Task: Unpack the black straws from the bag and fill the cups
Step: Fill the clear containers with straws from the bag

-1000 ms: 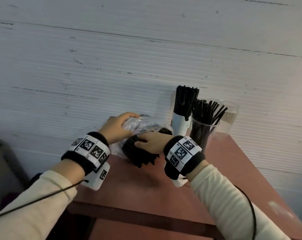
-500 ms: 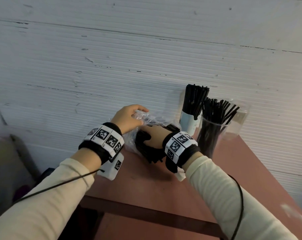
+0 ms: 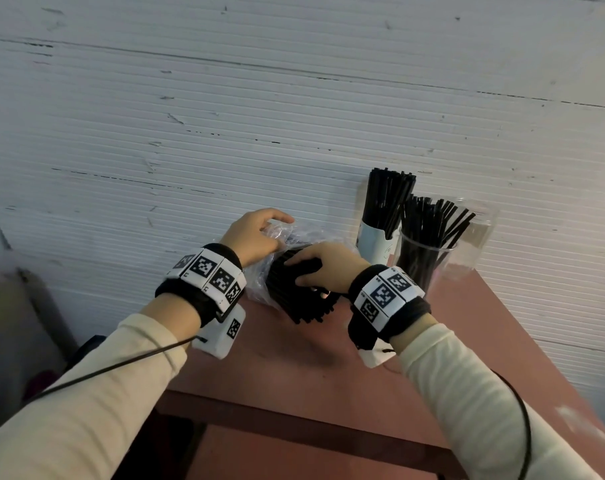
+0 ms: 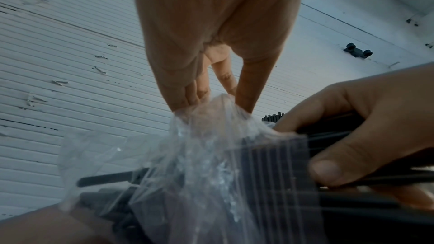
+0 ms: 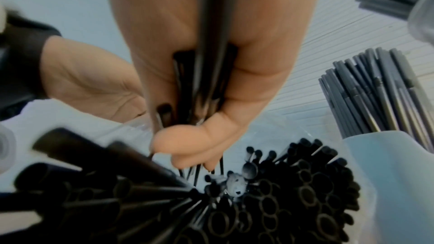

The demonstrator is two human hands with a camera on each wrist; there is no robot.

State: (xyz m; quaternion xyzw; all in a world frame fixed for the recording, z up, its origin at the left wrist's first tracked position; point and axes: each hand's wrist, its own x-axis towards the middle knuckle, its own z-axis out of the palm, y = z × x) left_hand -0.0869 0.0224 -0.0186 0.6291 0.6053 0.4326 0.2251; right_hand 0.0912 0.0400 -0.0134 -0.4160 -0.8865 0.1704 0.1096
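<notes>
Pinching the crumpled top of the clear bag (image 4: 199, 155) between thumb and fingers, the left hand (image 3: 256, 233) is holding it at frame centre, above the red table (image 3: 294, 368). The right hand (image 3: 325, 268) is wrapping its grip around a bundle of black straws (image 3: 301, 299) jutting from the bag's open end, toward lower centre. Two cups are standing right of the hands at the table's far edge, by the white wall: a white cup (image 3: 372, 239) and a clear cup (image 3: 422, 265), both holding upright straws and sitting just beside each other.
</notes>
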